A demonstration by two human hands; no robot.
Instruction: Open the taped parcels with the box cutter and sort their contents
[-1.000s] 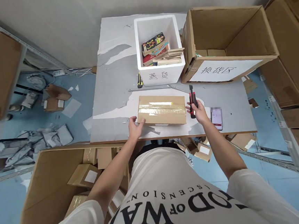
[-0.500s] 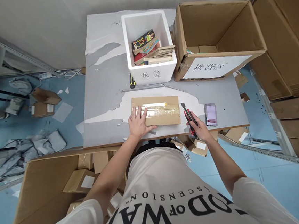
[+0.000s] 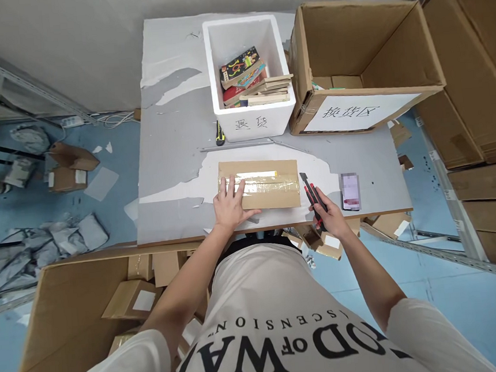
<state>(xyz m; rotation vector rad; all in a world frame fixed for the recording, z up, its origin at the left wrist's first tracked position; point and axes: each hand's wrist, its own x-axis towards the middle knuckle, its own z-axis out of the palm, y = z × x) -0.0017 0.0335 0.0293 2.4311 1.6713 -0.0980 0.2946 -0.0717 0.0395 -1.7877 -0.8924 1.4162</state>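
A brown cardboard box [image 3: 270, 193] sealed with clear tape lies near the front of the table. My left hand [image 3: 231, 203] rests flat on its left end, fingers spread and thumb along the front edge. Just right of the box, my right hand [image 3: 329, 211] is closed around a box cutter [image 3: 312, 195] in black and red. The cutter's blade is out and points away from me, apart from the box. To the right of that hand lies a phone [image 3: 350, 191] with its screen lit.
Behind the box stand a white foam bin [image 3: 254, 122] of books and a large open carton [image 3: 365, 109] with a handwritten label. A yellow-black cutter [image 3: 219, 133] lies by the bin. A big carton [image 3: 65, 329] holding smaller boxes stands at front left. Stacked cartons [image 3: 477, 85] fill the right side.
Almost nothing differs. The view has shifted slightly; both hands, the box and the box cutter keep nearly the same positions.
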